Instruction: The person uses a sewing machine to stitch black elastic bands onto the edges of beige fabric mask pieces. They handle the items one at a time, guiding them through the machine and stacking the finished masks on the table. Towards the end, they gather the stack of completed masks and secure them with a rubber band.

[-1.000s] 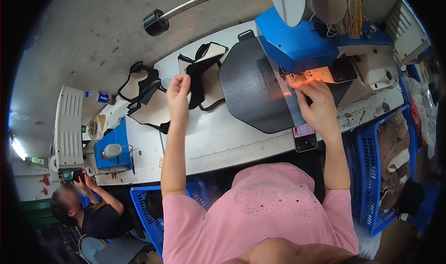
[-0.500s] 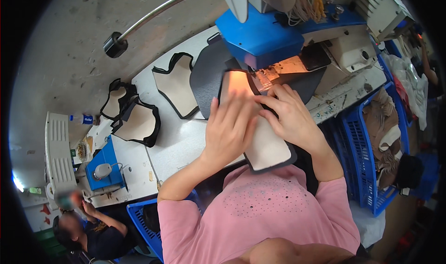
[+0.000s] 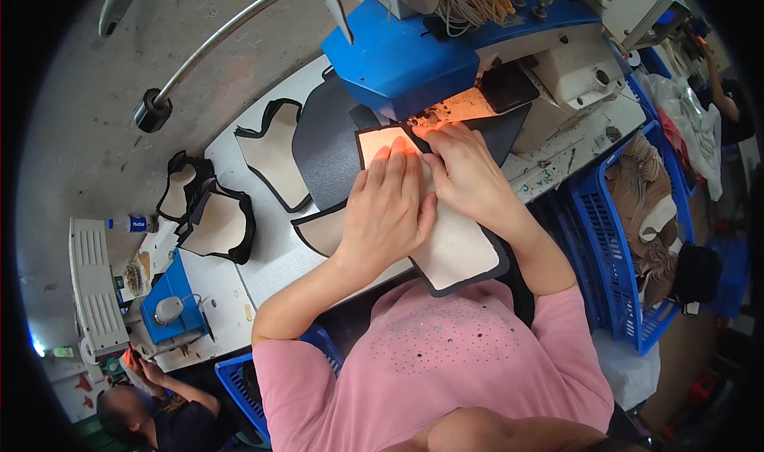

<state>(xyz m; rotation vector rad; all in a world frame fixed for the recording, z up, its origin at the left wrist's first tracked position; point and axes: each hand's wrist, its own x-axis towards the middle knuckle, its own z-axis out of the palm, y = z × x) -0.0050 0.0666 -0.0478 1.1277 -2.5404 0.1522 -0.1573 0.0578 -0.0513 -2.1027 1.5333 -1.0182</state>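
Note:
A cream fabric piece with black edging (image 3: 458,253) lies under both my hands, its upper end close to the working area of a blue-headed sewing machine (image 3: 398,62). My left hand (image 3: 387,217) rests flat on its cream face, fingers stretched toward the lit end. At the piece's upper right edge, my right hand (image 3: 469,173) grips the black edging with bent fingers and thumb. A lobe of the piece shows left of my left wrist. The needle is hidden behind the machine head.
Several similar black-edged cream pieces (image 3: 274,153) lie left on the white table (image 3: 274,249). A dark phone-like slab (image 3: 509,88) sits right of the machine. Blue crates (image 3: 609,245) with brown material stand at right. A lamp arm (image 3: 231,34) crosses upper left; another person (image 3: 171,404) sits lower left.
The view has shifted. The cream piece has turned and spread, so its left lobe now shows beside my left wrist. My right fingers have moved up along its edge and bent more.

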